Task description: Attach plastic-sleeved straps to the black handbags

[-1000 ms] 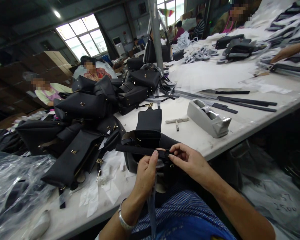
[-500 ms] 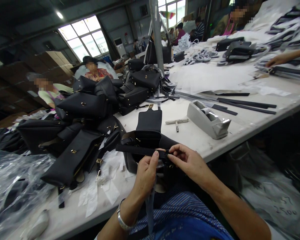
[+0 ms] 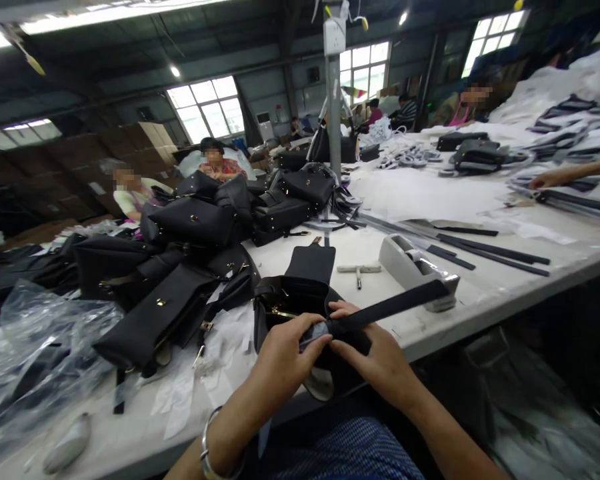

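A black strap [image 3: 397, 305] slants up to the right across both hands, its free end in front of the tape dispenser. My left hand [image 3: 291, 352] is closed, pinching the strap's near end, where some clear plastic film [image 3: 314, 333] shows. My right hand [image 3: 383, 363] is closed around the strap just beside it, thumb below and fingers partly hidden behind. Below and behind my hands an open black handbag [image 3: 265, 317] rests at the table's near edge, its flap [image 3: 311, 264] folded back away from me and a gold zip showing inside.
Beyond the bag lie a T-shaped metal tool [image 3: 359, 269] and a grey tape dispenser [image 3: 405, 257]. Black handbags [image 3: 195, 220] are piled at the left, near crumpled clear plastic [image 3: 55, 340]. More straps [image 3: 490, 250] lie on the white table [image 3: 415, 193]. A co-worker's hand [image 3: 550, 179] is at far right.
The strap's long end pointed left across the bag; now it points right. My left hand has turned over beside my right hand, and the view has shifted upward.
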